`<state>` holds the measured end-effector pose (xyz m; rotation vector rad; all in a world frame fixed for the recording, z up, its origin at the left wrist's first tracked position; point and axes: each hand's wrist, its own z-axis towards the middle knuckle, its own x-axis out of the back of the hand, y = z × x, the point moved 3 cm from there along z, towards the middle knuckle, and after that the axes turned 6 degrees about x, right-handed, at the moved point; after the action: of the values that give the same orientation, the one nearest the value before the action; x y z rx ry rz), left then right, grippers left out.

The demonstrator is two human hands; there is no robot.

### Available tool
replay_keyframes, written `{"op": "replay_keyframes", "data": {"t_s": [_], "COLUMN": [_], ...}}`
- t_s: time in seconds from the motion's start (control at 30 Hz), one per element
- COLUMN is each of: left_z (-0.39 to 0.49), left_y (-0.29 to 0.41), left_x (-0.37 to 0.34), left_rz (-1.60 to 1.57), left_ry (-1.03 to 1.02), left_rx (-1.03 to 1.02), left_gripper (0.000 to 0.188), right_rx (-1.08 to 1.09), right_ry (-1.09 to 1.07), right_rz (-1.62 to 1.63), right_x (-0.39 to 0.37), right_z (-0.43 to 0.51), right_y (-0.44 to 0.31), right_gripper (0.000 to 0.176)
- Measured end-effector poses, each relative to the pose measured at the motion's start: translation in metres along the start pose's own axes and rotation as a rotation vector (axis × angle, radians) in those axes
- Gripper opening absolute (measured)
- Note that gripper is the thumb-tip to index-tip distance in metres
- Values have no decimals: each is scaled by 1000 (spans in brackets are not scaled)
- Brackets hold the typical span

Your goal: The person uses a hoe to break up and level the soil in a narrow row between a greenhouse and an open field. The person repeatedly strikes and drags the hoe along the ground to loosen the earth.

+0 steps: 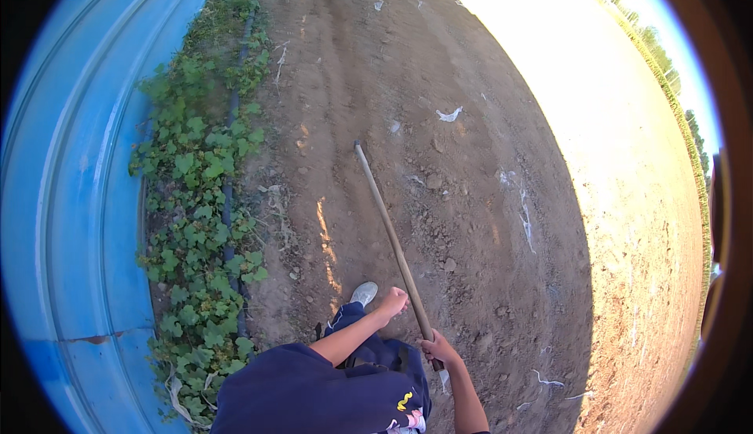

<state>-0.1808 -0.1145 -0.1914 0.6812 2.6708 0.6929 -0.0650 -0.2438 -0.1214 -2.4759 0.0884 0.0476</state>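
My right hand (438,349) is closed around the near end of a long wooden tool handle (385,222), which reaches forward over the bare soil. At its far end a small dark metal part (357,143) shows; the tool's kind cannot be told. My left hand (393,303) is beside the shaft, fingers curled in, with a narrow gap between hand and wood. Nothing can be seen in it. Below it one light shoe (365,294) stands on the soil.
A blue corrugated metal wall (76,199) rises on the left. Leafy green plants (200,163) and a dark pipe (229,199) run along it. Scraps of white plastic film (449,114) and clods lie on the shaded soil. Sunlit ground (641,246) stretches away on the right.
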Motion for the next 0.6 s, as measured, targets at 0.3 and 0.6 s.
{"op": "replay_keyframes", "data": {"t_s": [0.3, 0.6], "left_z": [-12, -31], "left_y": [-34, -120], "left_x": [-45, -90], "left_rz": [-25, 246], "left_ry": [-31, -93], "left_rx": [80, 178], "left_gripper": [22, 19], "right_rx": [-103, -90], "right_ry": [40, 110], "right_rz": [95, 64], "right_x": [4, 16], "right_z": [-109, -250], "right_y": [94, 203], "right_gripper": [38, 41]}}
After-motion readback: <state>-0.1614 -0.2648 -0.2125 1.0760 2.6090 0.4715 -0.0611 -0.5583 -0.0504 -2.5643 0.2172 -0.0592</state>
